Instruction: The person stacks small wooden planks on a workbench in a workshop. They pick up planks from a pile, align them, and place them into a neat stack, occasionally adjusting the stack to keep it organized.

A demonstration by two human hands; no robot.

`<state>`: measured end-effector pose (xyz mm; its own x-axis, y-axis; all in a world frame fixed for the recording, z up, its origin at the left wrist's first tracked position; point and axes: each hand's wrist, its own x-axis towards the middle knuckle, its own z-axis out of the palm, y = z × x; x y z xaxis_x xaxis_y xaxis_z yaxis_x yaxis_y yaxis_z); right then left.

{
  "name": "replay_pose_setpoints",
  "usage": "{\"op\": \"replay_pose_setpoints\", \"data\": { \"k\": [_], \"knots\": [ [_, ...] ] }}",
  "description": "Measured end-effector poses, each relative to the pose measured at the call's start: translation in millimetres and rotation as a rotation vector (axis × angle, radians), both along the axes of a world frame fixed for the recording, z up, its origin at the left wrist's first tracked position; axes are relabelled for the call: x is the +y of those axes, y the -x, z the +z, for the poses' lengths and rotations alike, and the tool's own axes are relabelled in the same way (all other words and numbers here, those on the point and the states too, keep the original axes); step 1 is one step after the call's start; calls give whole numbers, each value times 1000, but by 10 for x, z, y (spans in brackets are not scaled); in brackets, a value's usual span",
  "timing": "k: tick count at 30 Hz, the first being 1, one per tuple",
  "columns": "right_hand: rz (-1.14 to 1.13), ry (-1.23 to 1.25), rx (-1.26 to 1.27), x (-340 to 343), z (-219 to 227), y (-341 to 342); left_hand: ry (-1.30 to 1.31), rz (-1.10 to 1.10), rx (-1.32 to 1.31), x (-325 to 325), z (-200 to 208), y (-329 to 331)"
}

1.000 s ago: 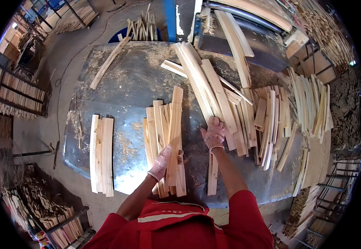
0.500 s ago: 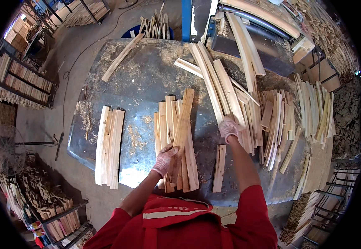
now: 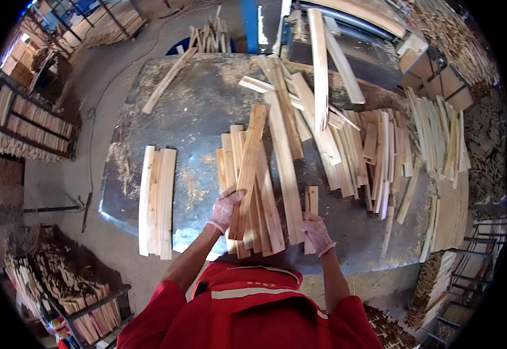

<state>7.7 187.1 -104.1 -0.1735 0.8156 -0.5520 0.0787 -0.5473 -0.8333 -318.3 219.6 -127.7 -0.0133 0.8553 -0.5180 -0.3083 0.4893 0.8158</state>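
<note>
My left hand (image 3: 227, 210), in a pale knitted glove, is closed on the edge of a darker brown wooden slat (image 3: 249, 163), tilted over a row of lighter slats (image 3: 270, 203). To the right, my gloved right hand (image 3: 318, 235) grips the near end of a long pale slat (image 3: 284, 168), which lies slanted beside that row. Right beside this hand, a short slat (image 3: 312, 200) is partly covered by it. Beyond, several loose slats (image 3: 305, 96) cross one another. What the right fingertips press on is partly hidden.
The worn metal table (image 3: 198, 119) carries sawdust. A separate slat group (image 3: 158, 203) lies at left, with more slats (image 3: 381, 151) at right. Two slats (image 3: 318, 70) slope from a machine (image 3: 361, 61) at the far right. A blue tub (image 3: 178, 46) of offcuts stands behind the table.
My right hand has come toward me, drawing a long pale slat from the far pile to beside the row. My left hand keeps the brown slat. Slats at the machine have shifted.
</note>
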Motion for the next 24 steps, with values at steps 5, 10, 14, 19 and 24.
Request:
{"op": "replay_pose_setpoints", "data": {
  "k": [5, 10, 14, 19, 24],
  "knots": [
    [-14, -11, 17, -166, 14, 97, 30, 113, -358, 304, 74, 244],
    [-47, -115, -80, -78, -117, 214, -6, 134, -503, 500, 193, 291],
    [-22, -120, -107, -40, -366, 265, -21, 106, -555, 589, 171, 356],
    [-31, -167, -4, 43, -528, 404, -28, 197, -369, 946, -133, 618],
    [119, -66, -257, 179, -379, 442, -354, -153, 1107, 2151, 225, 1749]
  ]
}}
